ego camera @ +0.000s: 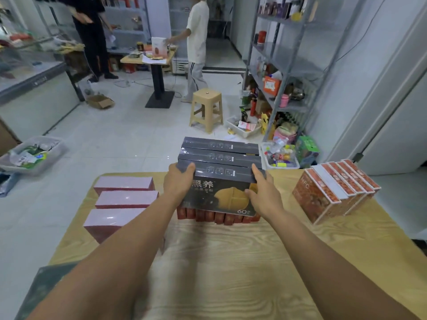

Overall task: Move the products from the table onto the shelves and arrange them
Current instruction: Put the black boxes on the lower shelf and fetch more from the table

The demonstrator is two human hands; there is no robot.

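Four black boxes (220, 162) standing in a row, near to far, on top of small red packs (217, 217) in the middle of the wooden table (231, 262). Packed tight, face to face, so easy to grab as one block. Gold picture and white writing on the nearest face.

Left hand (178, 183) pressed on the left end of the nearest box. Thumb (190, 168) hooked over the top edge, other fingers curled round the left side and mostly hidden. Right hand (263, 192) flat on the right end, fingers (255, 168) close together and pointing up past the top edge, thumb (250, 192) lying on the front face. Box squeezed between the two palms, one from each side. Probably held that way because too wide for one hand. Hard to tell if just the front box or the whole row is in the squeeze.

Three pink boxes (126, 199) lying in a line on the left of the table, apart from the hands. Orange boxes (335, 190) leaning in a row on the right, also apart. Grey metal shelves (286, 65) far off on the right, partly full already. Nothing off the table yet, so most of the job left to do.
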